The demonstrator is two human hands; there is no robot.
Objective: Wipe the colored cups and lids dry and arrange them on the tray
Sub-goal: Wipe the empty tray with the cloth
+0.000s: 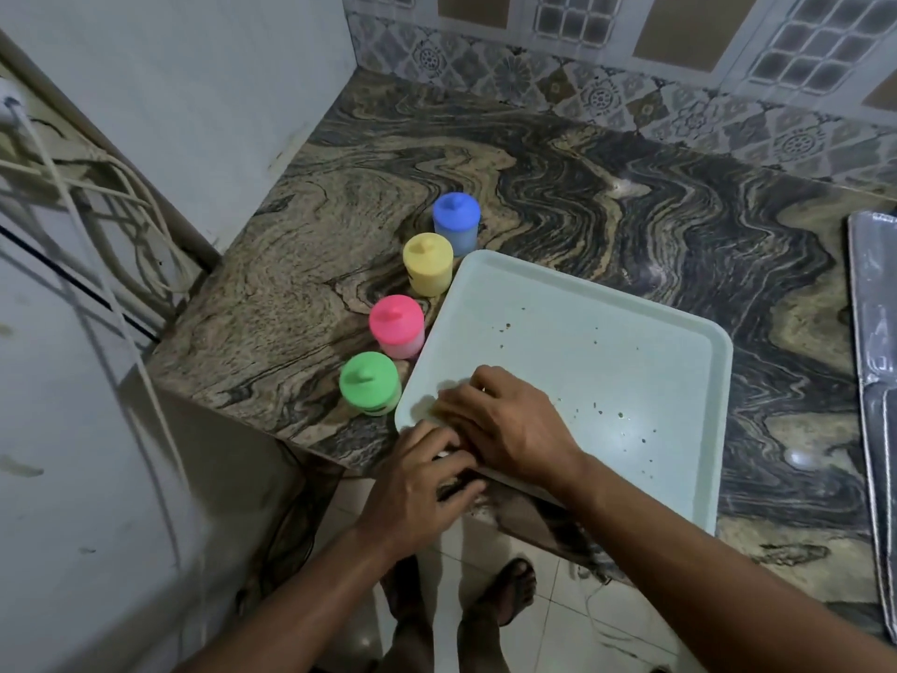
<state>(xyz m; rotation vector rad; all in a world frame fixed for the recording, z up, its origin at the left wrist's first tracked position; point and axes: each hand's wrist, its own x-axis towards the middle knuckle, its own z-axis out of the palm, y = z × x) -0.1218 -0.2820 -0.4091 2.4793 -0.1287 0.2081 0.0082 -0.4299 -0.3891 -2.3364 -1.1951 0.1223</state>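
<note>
Cups, lidded, stood in a row on the counter [558, 153] just left of the tray [631, 381], ordered green [370, 383], pink [396, 325], yellow [427, 263], blue [456, 223] front to back, while the right hand [505, 425] pressed a barely visible cloth [429, 409] into the tray's near-left corner and the left hand [422, 483] gripped that corner's edge.

The desk [558, 187] is a swirled brown, tan and black stone slab set into a tiled corner. On its near part lies a pale square tray [606, 332], turned at an angle, its near corner jutting past the desk's edge. Just left of the tray four lidded cups stand in a row from near to far: green cup [370, 383], pink cup [396, 326], yellow cup [427, 263], blue cup [456, 223]. At the far right edge lies a grey metal sheet [876, 381].
</note>
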